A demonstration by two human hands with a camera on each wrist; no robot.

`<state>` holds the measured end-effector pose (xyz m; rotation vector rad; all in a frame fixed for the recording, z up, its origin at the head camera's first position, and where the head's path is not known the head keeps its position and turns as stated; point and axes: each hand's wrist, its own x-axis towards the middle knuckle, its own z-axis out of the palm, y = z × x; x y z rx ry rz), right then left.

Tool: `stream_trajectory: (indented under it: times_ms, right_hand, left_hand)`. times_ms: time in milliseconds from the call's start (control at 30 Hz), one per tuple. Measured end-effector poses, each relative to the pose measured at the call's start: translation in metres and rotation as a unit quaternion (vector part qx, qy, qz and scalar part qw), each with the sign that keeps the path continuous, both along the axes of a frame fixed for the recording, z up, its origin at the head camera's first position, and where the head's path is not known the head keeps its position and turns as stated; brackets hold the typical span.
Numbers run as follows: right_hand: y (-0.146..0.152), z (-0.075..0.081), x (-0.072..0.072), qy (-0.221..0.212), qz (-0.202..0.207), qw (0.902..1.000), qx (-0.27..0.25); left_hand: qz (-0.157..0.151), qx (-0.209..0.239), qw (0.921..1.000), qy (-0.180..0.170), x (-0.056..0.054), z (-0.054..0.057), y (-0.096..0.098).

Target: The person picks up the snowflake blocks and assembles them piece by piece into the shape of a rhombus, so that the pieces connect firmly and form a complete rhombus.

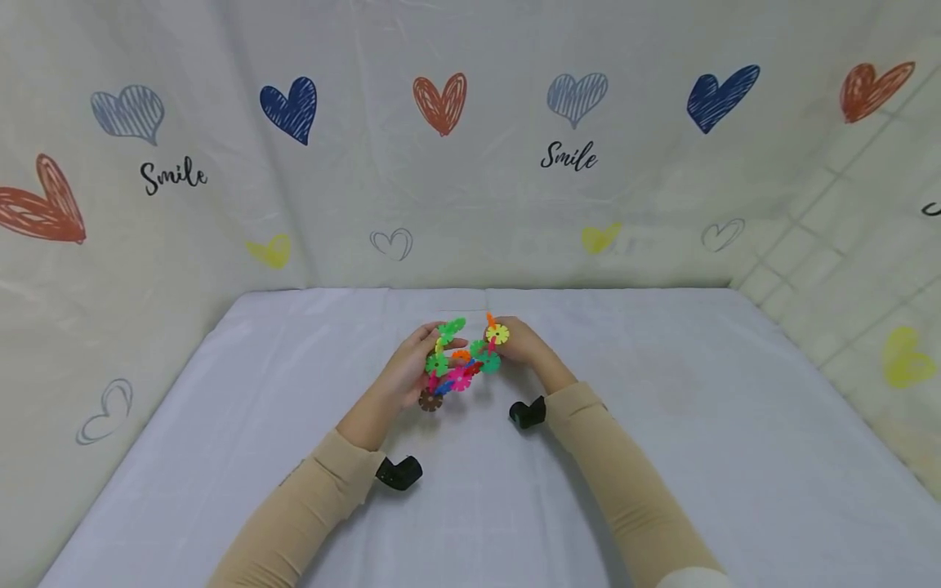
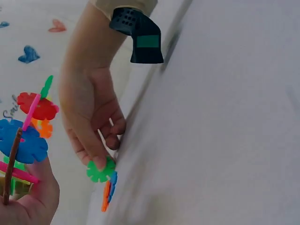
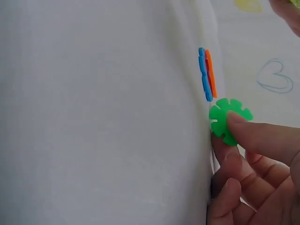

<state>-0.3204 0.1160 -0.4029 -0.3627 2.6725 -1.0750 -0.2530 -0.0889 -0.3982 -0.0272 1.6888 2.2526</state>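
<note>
Toward the far middle of the table, my left hand (image 1: pixel 403 371) grips a bent string of interlocked plastic snowflake discs (image 1: pixel 459 377) in green, pink, blue, brown and other colours. In the left wrist view, a blue disc (image 2: pixel 23 140) and a brown one seen edge-on stand before the left fingers. My right hand (image 1: pixel 520 341) is opposite, and a yellow disc (image 1: pixel 497 333) overlaps its fingertips in the head view. Both wrist views show its thumb and fingers pinching a green notched disc (image 3: pixel 229 119). Just beyond are a blue disc (image 3: pixel 205 75) and an orange disc (image 3: pixel 211 74), edge-on and side by side.
A white cloth covers the table (image 1: pixel 706 425). Behind it hangs a pale backdrop (image 1: pixel 485 180) with printed hearts and "Smile" lettering. Black wrist cameras (image 1: pixel 400 472) jut inward from both sleeves, low over the cloth.
</note>
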Motion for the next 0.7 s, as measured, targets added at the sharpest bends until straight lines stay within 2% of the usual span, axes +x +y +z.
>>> stream_trajectory:
  times_ms: [200, 367, 533, 700]
  right_hand:
    - [0.005, -0.003, 0.000, -0.034, -0.010, 0.9976, -0.060]
    - [0.008, 0.001, 0.004, -0.058, -0.015, 0.9917, -0.114]
    - [0.009, 0.008, 0.007, -0.064, -0.012, 0.9887, -0.135]
    - [0.008, 0.017, 0.012, -0.059, -0.017, 0.9874, -0.146]
  left_hand:
    - [0.009, -0.008, 0.9999, -0.008, 0.002, -0.005, 0.002]
    - [0.022, -0.013, 0.9992, -0.029, 0.004, -0.006, 0.004]
    - [0.013, 0.022, 0.9959, -0.087, 0.005, -0.006, 0.007]
    - [-0.014, 0.074, 0.9900, -0.120, 0.007, -0.006, 0.009]
